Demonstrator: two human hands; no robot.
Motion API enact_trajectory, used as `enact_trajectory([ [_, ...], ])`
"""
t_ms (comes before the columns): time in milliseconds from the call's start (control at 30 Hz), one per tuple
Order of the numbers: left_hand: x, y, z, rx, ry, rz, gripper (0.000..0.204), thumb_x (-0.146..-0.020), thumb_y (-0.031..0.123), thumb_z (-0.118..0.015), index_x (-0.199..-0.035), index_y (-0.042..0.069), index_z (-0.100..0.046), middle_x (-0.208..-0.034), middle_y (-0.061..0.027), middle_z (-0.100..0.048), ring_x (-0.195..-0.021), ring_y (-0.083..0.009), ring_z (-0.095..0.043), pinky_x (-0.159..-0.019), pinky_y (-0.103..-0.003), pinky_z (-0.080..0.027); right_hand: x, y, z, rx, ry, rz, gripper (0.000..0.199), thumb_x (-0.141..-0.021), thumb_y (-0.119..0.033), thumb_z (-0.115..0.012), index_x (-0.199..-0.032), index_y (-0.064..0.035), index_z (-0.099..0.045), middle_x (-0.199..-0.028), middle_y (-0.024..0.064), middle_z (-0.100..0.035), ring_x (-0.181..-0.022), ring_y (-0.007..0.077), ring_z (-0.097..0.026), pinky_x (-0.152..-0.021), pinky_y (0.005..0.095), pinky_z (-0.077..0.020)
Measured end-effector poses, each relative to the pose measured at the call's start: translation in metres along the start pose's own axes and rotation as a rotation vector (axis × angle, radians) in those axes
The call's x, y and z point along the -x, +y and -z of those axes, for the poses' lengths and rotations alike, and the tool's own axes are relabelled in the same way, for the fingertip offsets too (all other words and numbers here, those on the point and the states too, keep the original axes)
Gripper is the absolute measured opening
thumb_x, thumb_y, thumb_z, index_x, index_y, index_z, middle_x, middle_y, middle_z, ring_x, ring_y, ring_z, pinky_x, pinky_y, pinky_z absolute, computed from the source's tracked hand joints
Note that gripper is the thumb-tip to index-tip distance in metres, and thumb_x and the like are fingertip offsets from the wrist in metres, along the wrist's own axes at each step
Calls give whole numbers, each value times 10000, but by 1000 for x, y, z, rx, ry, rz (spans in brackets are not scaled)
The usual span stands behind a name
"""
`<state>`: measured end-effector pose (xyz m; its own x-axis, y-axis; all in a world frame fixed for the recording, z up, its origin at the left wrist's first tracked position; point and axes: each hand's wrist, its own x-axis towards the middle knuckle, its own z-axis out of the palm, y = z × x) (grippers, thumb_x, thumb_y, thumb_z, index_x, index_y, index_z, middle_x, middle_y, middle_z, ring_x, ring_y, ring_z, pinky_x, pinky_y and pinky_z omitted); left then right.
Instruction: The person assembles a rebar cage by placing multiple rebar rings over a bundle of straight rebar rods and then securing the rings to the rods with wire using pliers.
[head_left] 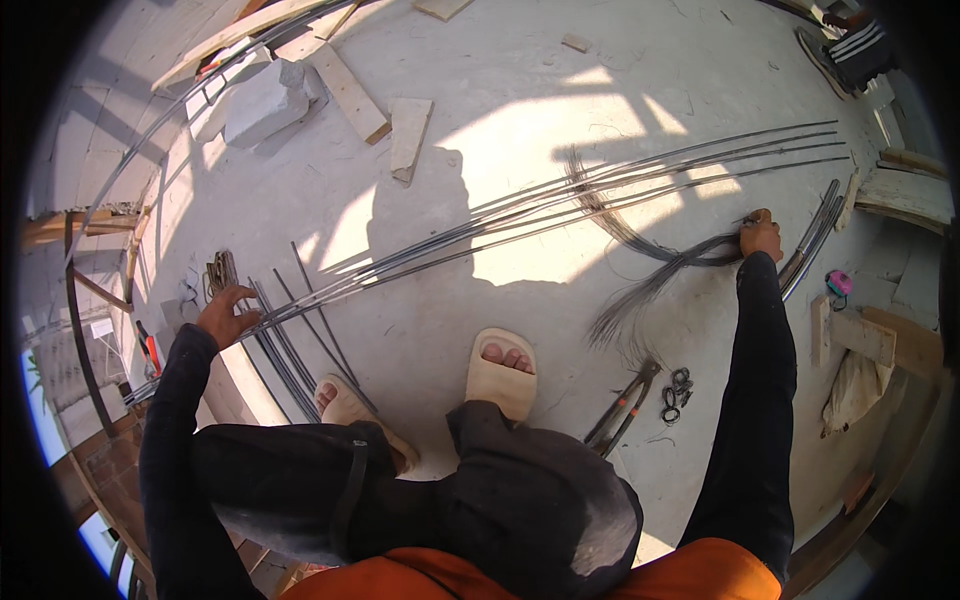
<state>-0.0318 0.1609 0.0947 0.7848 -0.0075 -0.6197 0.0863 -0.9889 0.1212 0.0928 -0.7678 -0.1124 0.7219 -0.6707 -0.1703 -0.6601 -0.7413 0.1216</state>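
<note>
Long thin steel rods [480, 226] lie in a loose bundle slantwise across the concrete floor. At their near left end is my left hand [226, 318], thumb and forefinger apart, close over the rods; whether it touches them I cannot tell. My right hand [761, 236], on an outstretched arm, is closed round the gathered end of a dark tie-wire bundle [690, 256]. The wire's loose strands fan out to the left, some up against the rods. Shorter rods [285, 350] lie below my left hand, and another short bundle [812, 240] lies right of my right hand.
Long-handled cutters [622, 408] and small wire coils [677, 394] lie right of my sandalled feet. A pink tape measure [839, 283] sits farther right. Boards [350, 92] and a broken white block [266, 104] lie far left. Another person's shoe [826, 62] shows at the far right.
</note>
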Motion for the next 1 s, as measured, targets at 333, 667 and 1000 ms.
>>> enact_trajectory([
  [333,11,0,-19,29,12,-30,486,-939,280,-793,-1349,43,-683,-1376,-207,-669,-1342,-381,-585,-1170,-465,-448,86,22,80,-604,287,125,463,-871,-366,-759,-1201,-58,-656,-1015,155,-685,-935,322,-678,-920,451,-543],
  [667,47,-40,45,183,303,129,457,-997,345,-704,-1346,50,-694,-1380,-216,-671,-1332,-399,-590,-1164,-467,-457,280,122,14,-470,-150,153,504,-987,-434,-730,-1220,6,-652,-1087,194,-699,-1010,334,-657,-924,434,-513],
  [1000,106,-46,-96,-103,541,-11,810,-879,426,-828,-1566,148,-501,-1555,-124,-542,-1572,-370,-334,-1287,-567,-289,279,-246,148,-783,-164,949,421,-1041,-347,-716,-1320,-36,-662,-1150,167,-709,-1035,269,-680,-955,413,-541],
])
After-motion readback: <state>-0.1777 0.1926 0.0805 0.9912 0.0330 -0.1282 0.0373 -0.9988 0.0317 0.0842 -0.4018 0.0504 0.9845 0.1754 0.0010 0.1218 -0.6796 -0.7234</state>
